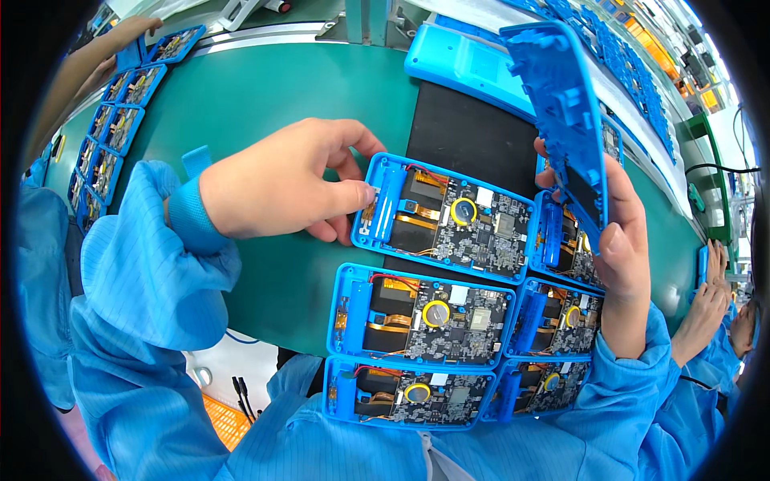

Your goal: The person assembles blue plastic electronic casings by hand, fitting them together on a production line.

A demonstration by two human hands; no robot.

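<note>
My left hand (293, 180) is closed on the left end of a blue device housing (377, 170), thumb on top and fingers at its edge. Inside that housing lie a dark circuit board (485, 232), a round coin cell (464, 212) with a yellow rim, orange flat cables and red wires. My right hand (622, 232) grips an upright blue plastic cover (561, 104), its ribbed inner side turned toward the left. Part of the right fingers is hidden behind the cover. Just below sits a similar open housing (341, 321), with more beside and under it.
Closed light-blue covers (469, 68) lie at the back beside a black mat (449, 120) on the green table (265, 96). At the far left, another person's hand (128, 36) is over a row of open housings (120, 128). A co-worker's hands (704, 309) show at the right.
</note>
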